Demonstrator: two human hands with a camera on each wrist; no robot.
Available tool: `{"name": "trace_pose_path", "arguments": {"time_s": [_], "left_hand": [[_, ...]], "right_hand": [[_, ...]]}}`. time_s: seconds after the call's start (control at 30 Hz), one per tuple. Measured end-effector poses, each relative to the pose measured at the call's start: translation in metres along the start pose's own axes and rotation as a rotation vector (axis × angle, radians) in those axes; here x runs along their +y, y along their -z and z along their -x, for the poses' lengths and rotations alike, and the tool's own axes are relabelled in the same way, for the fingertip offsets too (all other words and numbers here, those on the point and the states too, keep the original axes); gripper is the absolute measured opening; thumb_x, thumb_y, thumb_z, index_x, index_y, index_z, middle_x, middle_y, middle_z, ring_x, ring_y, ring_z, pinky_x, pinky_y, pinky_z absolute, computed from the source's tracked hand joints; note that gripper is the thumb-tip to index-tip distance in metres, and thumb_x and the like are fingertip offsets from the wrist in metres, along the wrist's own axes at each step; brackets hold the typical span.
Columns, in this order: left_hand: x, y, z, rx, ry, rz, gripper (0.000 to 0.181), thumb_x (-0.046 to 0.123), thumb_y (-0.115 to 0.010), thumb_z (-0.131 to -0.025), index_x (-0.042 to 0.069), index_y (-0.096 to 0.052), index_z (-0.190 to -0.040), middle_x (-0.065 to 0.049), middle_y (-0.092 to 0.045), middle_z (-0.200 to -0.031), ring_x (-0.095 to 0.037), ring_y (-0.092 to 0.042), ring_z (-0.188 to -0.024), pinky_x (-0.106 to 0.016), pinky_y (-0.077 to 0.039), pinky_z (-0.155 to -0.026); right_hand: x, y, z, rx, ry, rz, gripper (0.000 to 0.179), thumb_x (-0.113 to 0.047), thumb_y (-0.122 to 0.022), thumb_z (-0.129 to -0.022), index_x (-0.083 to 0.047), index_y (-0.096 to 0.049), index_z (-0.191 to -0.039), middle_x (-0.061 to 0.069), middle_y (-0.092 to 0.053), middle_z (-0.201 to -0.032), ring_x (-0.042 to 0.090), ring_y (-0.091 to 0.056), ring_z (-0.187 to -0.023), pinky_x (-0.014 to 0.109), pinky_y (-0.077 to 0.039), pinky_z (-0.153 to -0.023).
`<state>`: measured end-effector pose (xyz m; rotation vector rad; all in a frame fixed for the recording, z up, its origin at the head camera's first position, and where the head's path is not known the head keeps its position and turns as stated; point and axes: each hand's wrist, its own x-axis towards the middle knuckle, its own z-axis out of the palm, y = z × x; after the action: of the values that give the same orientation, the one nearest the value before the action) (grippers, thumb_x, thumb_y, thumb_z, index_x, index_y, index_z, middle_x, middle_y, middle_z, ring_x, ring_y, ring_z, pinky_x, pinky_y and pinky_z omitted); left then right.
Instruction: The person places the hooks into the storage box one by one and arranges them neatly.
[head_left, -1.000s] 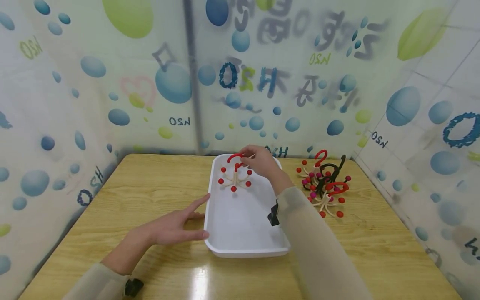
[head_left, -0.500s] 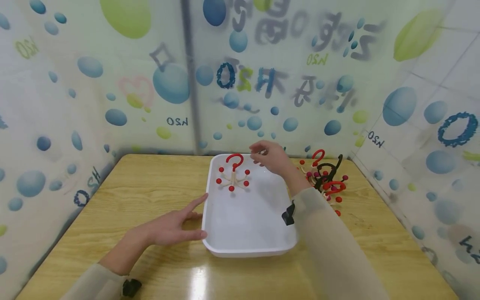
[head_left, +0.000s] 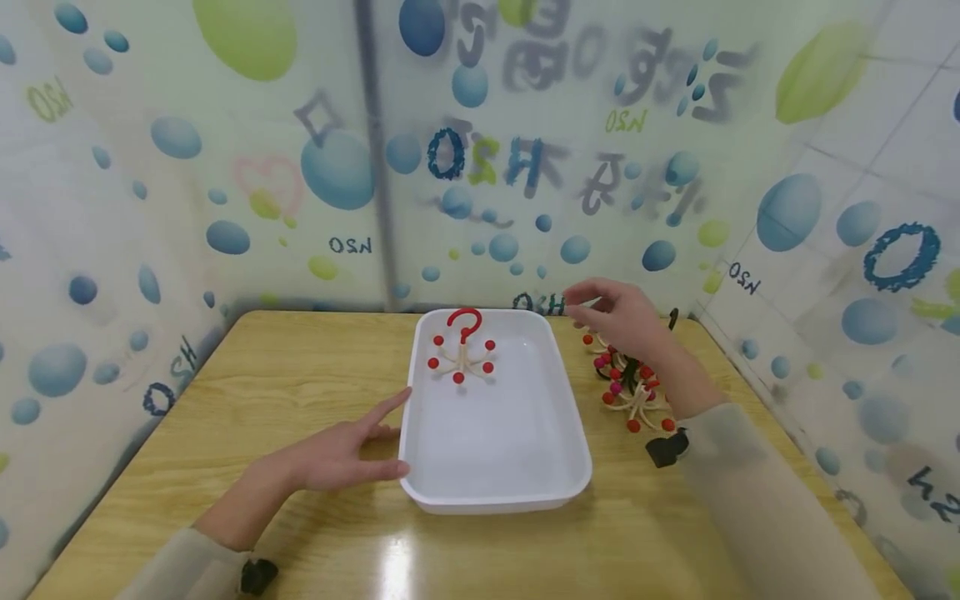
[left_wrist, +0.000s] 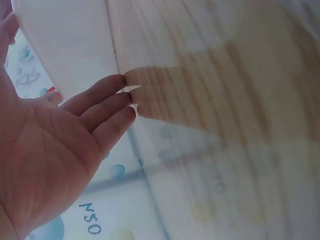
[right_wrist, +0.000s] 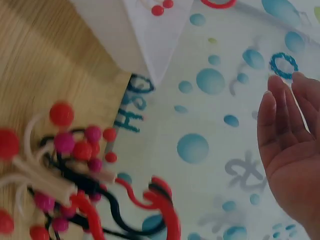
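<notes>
In the head view, my left hand [head_left: 333, 454] rests with its thumb and index fingertip against the left rim of a white tray [head_left: 495, 442]. A head massager [head_left: 462, 360] stands at the tray's far left, with a red hook handle and pale curved legs tipped with red balls. My right hand [head_left: 626, 321] is in the air right of the tray, holding nothing, its fingers loosely bent. Below and beside it is a cluster of similar massagers [head_left: 637, 404], partly hidden by the hand. In the right wrist view, black massagers [right_wrist: 82, 182] with magenta balls lie among them.
The tray stands on a wooden table [head_left: 322, 358]. A patterned curtain [head_left: 480, 167] with blue and green dots hangs right behind the table's far edge and along both sides.
My right hand let go of the massager's red hook, leaving it standing in the tray, and moved right to above the cluster. My left hand stayed at the tray's rim.
</notes>
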<state>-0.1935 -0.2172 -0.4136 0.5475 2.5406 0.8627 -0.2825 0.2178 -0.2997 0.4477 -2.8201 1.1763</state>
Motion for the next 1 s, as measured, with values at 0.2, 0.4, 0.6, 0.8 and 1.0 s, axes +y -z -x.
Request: {"name": "trace_pose_path", "arguments": {"time_s": [0.2, 0.4, 0.6, 0.8, 1.0], "left_hand": [[-0.003, 0.001, 0.0, 0.007, -0.014, 0.001, 0.106, 0.064, -0.074, -0.099, 0.04, -0.007, -0.177, -0.01, -0.06, -0.163, -0.046, -0.051, -0.154, -0.075, -0.037, -0.123], [-0.002, 0.0, 0.0, -0.002, -0.019, 0.008, 0.106, 0.064, -0.074, -0.099, 0.039, -0.008, -0.178, -0.009, -0.061, -0.162, -0.046, -0.051, -0.154, -0.075, -0.038, -0.123], [-0.004, 0.0, 0.0, -0.001, -0.024, 0.001, 0.105, 0.065, -0.073, -0.099, 0.039, -0.007, -0.178, -0.009, -0.061, -0.162, -0.045, -0.052, -0.153, -0.074, -0.039, -0.123], [-0.005, -0.002, -0.001, -0.003, -0.003, 0.001, 0.104, 0.064, -0.072, -0.1, 0.042, -0.007, -0.177, -0.008, -0.06, -0.163, -0.045, -0.051, -0.155, -0.074, -0.037, -0.124], [-0.005, -0.001, -0.002, -0.003, 0.007, 0.003, 0.104, 0.065, -0.072, -0.099, 0.043, -0.007, -0.177, -0.008, -0.059, -0.164, -0.045, -0.05, -0.155, -0.075, -0.038, -0.123]], "right_hand": [[0.018, 0.034, 0.028, 0.042, -0.004, 0.038, 0.036, -0.038, -0.068, -0.111, -0.013, -0.073, -0.136, 0.015, -0.078, -0.121, 0.021, -0.072, -0.098, 0.021, -0.061, -0.078], [0.047, 0.058, 0.051, 0.059, -0.044, 0.088, 0.039, -0.04, -0.065, -0.112, -0.012, -0.072, -0.138, 0.013, -0.079, -0.12, 0.007, -0.071, -0.093, 0.022, -0.059, -0.078], [0.083, 0.071, 0.067, 0.07, -0.062, 0.107, 0.037, -0.033, -0.065, -0.113, -0.008, -0.071, -0.14, 0.011, -0.08, -0.117, -0.002, -0.07, -0.087, 0.023, -0.06, -0.075], [0.102, 0.072, 0.078, 0.06, -0.081, 0.087, 0.039, -0.032, -0.064, -0.113, -0.003, -0.071, -0.139, 0.016, -0.078, -0.12, -0.005, -0.069, -0.089, 0.023, -0.061, -0.075], [0.109, 0.073, 0.084, 0.062, -0.101, 0.082, 0.041, -0.035, -0.065, -0.113, -0.004, -0.071, -0.139, 0.019, -0.079, -0.121, -0.005, -0.07, -0.089, 0.023, -0.062, -0.075]]}}
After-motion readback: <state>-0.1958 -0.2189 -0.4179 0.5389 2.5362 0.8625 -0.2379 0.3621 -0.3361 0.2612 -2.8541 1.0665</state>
